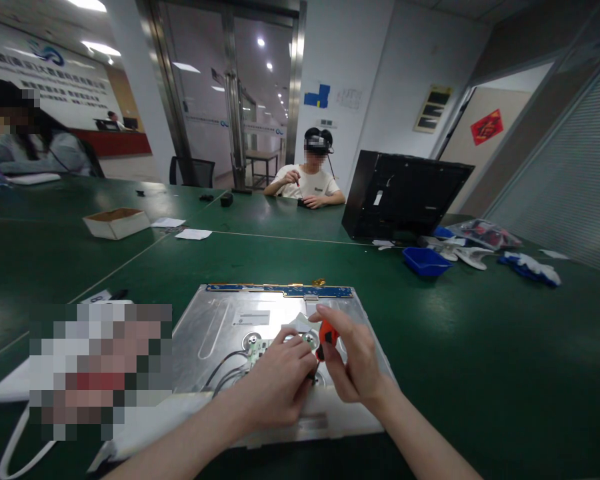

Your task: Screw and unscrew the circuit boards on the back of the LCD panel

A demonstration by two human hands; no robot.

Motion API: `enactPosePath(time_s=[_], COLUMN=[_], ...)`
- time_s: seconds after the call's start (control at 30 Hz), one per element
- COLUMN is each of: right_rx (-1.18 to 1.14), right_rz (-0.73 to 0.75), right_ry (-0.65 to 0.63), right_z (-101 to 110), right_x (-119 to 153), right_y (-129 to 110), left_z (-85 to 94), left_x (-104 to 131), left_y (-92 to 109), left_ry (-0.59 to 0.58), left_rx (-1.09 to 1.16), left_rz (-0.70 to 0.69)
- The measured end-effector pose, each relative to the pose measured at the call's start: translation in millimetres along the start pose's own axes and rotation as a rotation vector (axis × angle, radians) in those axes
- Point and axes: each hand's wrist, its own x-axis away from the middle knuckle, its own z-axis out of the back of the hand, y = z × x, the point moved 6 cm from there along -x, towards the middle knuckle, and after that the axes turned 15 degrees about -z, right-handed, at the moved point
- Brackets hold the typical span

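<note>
A silver metal display panel (215, 333) lies on the green table in front of me, a narrow blue circuit board (280, 291) along its far edge. My right hand (353, 357) is closed around the red and black handle of a screwdriver (329, 333), which points down toward the panel. Close beside its shaft, my left hand (283, 373) rests over the panel with fingers curled; what they grip is hidden. Partly under that hand sits a small green circuit board (257, 349), with dark cables (225, 370) running off to the left.
A blue tray (427, 261), a glove (530, 268) and a black monitor (405, 193) stand at the right. A white box (117, 223) and paper sheets (193, 234) lie at the far left. Across the table a person (307, 180) works; another person (35, 150) sits at the left.
</note>
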Motion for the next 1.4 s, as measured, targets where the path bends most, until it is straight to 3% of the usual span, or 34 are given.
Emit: enactPosePath(time_s=[0.27,0.6,0.83,1.17,1.4], right_rx=[0.092,-0.015,0.070,-0.001,0.077], right_rz=[0.022,0.010,0.043,0.035,0.050], right_ry=[0.141,0.016,0.160,0.045,0.178], right_z=[-2.6,-0.3,0.0,2.2,2.8], right_x=[2.9,-0.2,3.6,0.5,1.6], right_y=[3.2,-1.0,0.5,-3.4,-3.8], left_z=[-0.5,-2.0,-1.6,-2.5,-4.2], left_x=[0.7,0.3,0.8,0.7,0.9], left_y=[-0.7,-0.4,-0.8,-1.0,-2.2], left_ry=[0.008,0.000,0.026,0.001,0.014], left_rx=[0.018,-0.009,-0.012,-0.015,-0.001], left_rz=[0.013,0.001,0.005,0.004,0.001])
